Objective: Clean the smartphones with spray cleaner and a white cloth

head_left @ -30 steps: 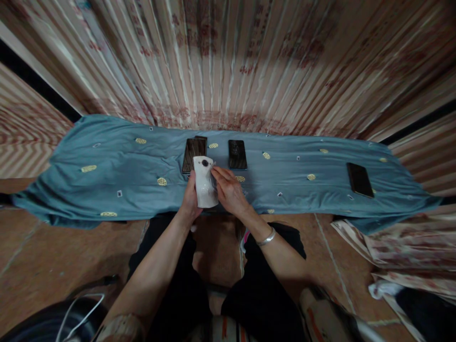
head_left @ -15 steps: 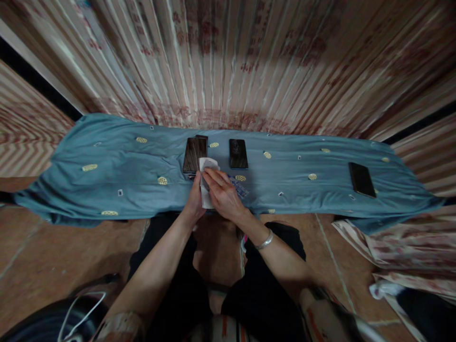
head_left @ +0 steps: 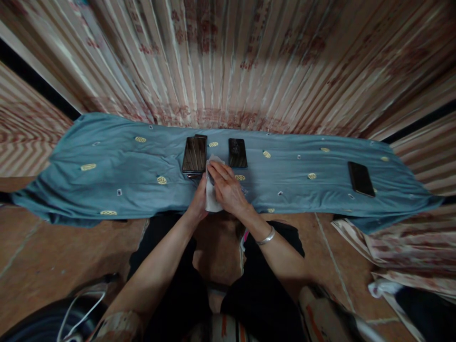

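My left hand (head_left: 198,199) is closed along the left side of a white wipe (head_left: 213,198) near the cloth's front edge. Whatever lies under the wipe in that grip is hidden. Over the top of the wipe, my right hand (head_left: 230,189) presses with its fingers together. Just beyond my left hand lies a stack of dark phones (head_left: 194,154), the top one glossy. Another black phone (head_left: 237,153) rests past my right fingertips. Partly covered by my right hand is a small blue patterned packet (head_left: 245,191).
A blue cloth with yellow pineapple prints (head_left: 295,190) covers the long, narrow surface. Far to the right lies one more dark phone (head_left: 361,178). A pleated curtain (head_left: 228,71) hangs behind. At lower left, a white cable (head_left: 83,317) rests on a dark round object.
Both hands and the wipe have shifted slightly right, away from the phone stack. My right hand now covers more of the blue packet. The phones stay where they were.
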Demonstrator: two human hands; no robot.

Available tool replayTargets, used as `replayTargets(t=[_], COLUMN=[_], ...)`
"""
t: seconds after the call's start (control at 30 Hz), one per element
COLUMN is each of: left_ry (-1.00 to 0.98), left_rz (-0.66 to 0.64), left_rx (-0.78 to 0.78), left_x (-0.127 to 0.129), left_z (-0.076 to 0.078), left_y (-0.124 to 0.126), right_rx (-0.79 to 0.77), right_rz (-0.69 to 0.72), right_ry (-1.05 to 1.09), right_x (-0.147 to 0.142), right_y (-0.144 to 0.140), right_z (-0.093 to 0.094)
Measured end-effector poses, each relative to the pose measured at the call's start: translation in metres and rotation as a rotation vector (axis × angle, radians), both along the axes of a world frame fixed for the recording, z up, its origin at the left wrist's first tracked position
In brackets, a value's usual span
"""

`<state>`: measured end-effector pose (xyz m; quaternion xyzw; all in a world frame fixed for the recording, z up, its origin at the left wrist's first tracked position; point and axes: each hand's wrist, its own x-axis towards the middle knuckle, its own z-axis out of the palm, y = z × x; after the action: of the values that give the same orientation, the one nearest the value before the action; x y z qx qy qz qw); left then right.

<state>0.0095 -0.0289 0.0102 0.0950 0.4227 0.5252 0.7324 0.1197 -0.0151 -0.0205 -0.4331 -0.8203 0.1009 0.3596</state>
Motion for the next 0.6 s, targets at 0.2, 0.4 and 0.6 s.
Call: replayTargets(t=[0.2, 0.4, 0.6], left_ry=[-0.018, -0.022, -0.006], left_rz=[0.015, -0.009, 0.018], left_rx=[0.003, 0.025, 0.001], left_x=[-0.0031, 0.0021, 0.0002], left_z=[-0.0019, -0.0094, -0.0077], left_y=[0.0055, -0.0015, 0.0019], right_rx=[-0.024, -0.050, -0.041], right_rz=[0.020, -0.007, 0.018], right_ry=[0.011, 0.054, 0.034], right_x=[-0.0023, 0.0011, -0.0010], right_y=[-0.0058, -0.0011, -0.0039], right_z=[0.0022, 0.0057, 0.0027])
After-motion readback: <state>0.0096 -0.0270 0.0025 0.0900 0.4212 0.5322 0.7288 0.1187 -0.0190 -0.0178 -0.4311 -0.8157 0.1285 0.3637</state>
